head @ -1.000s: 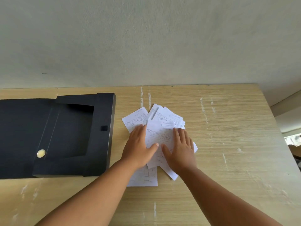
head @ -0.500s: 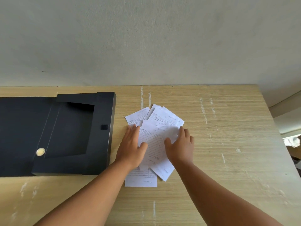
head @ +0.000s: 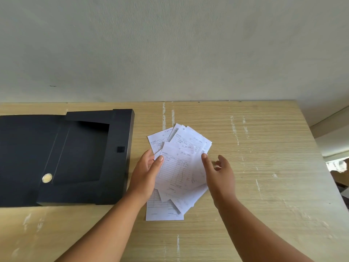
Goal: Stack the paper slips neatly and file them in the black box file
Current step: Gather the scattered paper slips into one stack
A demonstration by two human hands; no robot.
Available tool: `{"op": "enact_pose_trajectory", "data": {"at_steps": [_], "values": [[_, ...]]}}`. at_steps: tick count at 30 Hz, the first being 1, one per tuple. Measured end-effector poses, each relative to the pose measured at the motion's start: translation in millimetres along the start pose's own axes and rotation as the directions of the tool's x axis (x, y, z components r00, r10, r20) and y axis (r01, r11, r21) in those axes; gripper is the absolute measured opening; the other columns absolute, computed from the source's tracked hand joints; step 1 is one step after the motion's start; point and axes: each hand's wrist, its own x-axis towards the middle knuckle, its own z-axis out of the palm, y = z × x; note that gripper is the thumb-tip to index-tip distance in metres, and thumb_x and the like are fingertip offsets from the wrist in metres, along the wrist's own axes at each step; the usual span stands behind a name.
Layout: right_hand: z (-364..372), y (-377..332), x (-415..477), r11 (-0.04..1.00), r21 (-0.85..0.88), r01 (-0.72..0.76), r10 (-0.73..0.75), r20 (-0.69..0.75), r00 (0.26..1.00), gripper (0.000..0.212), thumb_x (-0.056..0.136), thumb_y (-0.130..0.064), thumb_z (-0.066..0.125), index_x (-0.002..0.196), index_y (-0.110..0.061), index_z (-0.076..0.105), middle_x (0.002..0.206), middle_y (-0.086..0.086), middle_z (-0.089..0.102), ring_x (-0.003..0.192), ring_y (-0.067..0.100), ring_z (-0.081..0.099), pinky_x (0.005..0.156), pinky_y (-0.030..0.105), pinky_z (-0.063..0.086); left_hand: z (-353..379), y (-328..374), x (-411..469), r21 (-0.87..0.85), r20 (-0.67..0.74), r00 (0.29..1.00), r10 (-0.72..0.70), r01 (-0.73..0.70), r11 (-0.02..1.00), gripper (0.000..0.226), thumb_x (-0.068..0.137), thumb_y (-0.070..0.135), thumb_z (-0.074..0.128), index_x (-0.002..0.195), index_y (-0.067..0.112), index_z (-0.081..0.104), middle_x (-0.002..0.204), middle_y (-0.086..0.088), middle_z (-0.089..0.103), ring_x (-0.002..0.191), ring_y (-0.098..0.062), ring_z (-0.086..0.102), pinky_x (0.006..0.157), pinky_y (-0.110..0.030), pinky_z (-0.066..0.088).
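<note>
Several white paper slips with printed forms lie fanned in a loose, uneven pile on the wooden table. My left hand rests against the pile's left edge, thumb on the top slip and fingers under or beside it. My right hand is at the pile's right edge, thumb touching the paper, the other fingers spread and lifted off. The black box file lies open to the left of the slips, its flap with a round metal button folded out leftward.
The light wooden table has pale scuff marks and ends at a grey wall behind. Its right edge runs diagonally near the frame's right side, with floor and other items beyond.
Both hands have slid apart from on top of the pile to its left and right edges. The slips have shifted slightly, with one form now lying uppermost.
</note>
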Motion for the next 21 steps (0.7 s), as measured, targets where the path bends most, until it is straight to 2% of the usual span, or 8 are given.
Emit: {"op": "enact_pose_trajectory", "data": {"at_steps": [2,4,6,8,12,15,18,21], "values": [[-2.7,-5.1,-6.0,0.998,0.038,-0.054,0.053,0.034,0.998,0.113,0.076,-0.082,0.062,0.160,-0.013,0.031,0.154,0.006,0.052,0.143,0.027,0.048,0.116,0.052,0.041,-0.2,2.1,0.0,-0.040,0.038,0.999,-0.027,0.029,0.999,0.046,0.084,0.075,0.052,0.124,0.053,0.059,0.129,0.024,0.068,0.128,-0.003,0.058,0.110,-0.042,0.044],[-2.2,-10.7,-10.1,0.992,0.090,-0.092,0.085,0.079,0.993,0.124,0.070,-0.087,0.061,0.163,-0.014,0.023,0.163,0.009,0.042,0.151,0.030,0.038,0.119,0.053,0.037,0.9,7.8,-1.1,-0.067,0.043,0.998,-0.048,0.051,0.996,0.033,0.087,0.068,0.051,0.111,0.050,0.063,0.112,0.030,0.073,0.112,0.008,0.063,0.098,-0.032,0.046],[0.6,-17.9,-13.9,0.976,0.171,-0.134,0.112,0.132,0.985,0.123,0.073,-0.084,0.064,0.164,-0.016,0.016,0.170,0.008,0.029,0.156,0.031,0.028,0.121,0.053,0.031,3.3,13.0,-0.7,-0.096,0.031,0.996,-0.083,0.085,0.992,0.032,0.091,0.065,0.047,0.108,0.044,0.064,0.102,0.027,0.073,0.109,0.004,0.063,0.091,-0.028,0.043],[1.4,-24.4,-15.7,0.949,0.266,-0.168,0.114,0.209,0.971,0.111,0.082,-0.077,0.061,0.165,-0.021,0.013,0.172,0.003,0.024,0.157,0.028,0.024,0.121,0.051,0.027,5.8,18.7,-1.9,-0.135,0.028,0.990,-0.137,0.140,0.981,0.035,0.101,0.061,0.043,0.117,0.036,0.060,0.106,0.023,0.066,0.113,-0.003,0.059,0.094,-0.028,0.041],[-1.3,-34.5,-13.6,0.935,0.340,-0.099,0.009,0.257,0.966,0.083,0.092,-0.074,0.048,0.156,-0.023,0.041,0.153,-0.008,0.049,0.141,0.020,0.047,0.114,0.040,0.037,5.9,19.0,-0.5,-0.146,0.024,0.984,-0.176,0.178,0.973,0.040,0.105,0.054,0.036,0.129,0.030,0.057,0.111,0.024,0.059,0.117,-0.007,0.056,0.100,-0.029,0.038],[-3.1,-29.1,-10.6,0.940,0.336,-0.052,0.007,0.134,0.991,0.052,0.098,-0.066,0.045,0.124,-0.024,0.063,0.125,-0.006,0.066,0.121,0.018,0.062,0.103,0.038,0.048,2.3,12.9,1.0,-0.099,-0.002,0.986,-0.169,0.168,0.981,0.045,0.101,0.063,0.038,0.124,0.035,0.065,0.116,0.016,0.069,0.119,-0.011,0.062,0.103,-0.038,0.045],[-2.2,-17.0,-9.9,0.972,0.212,-0.099,0.090,0.052,0.995,0.077,0.086,-0.073,0.048,0.141,-0.020,0.056,0.132,0.001,0.067,0.122,0.024,0.064,0.107,0.049,0.049,-1.8,6.6,0.2,0.080,-0.018,0.994,-0.110,0.111,0.991,0.034,0.103,0.058,0.036,0.093,0.039,0.062,0.104,0.005,0.071,0.100,-0.017,0.065,0.089,-0.038,0.049],[3.3,-15.0,-16.0,0.989,0.126,-0.073,0.059,0.109,0.992,0.075,0.097,-0.058,0.053,0.157,-0.017,0.038,0.141,0.002,0.059,0.129,0.027,0.058,0.109,0.050,0.046,-0.5,2.9,-2.8,0.242,0.007,0.998,-0.066,0.063,0.968,0.057,0.099,0.062,0.031,0.105,0.017,0.066,0.104,-0.009,0.070,0.098,-0.025,0.065,0.089,-0.041,0.050]]}}
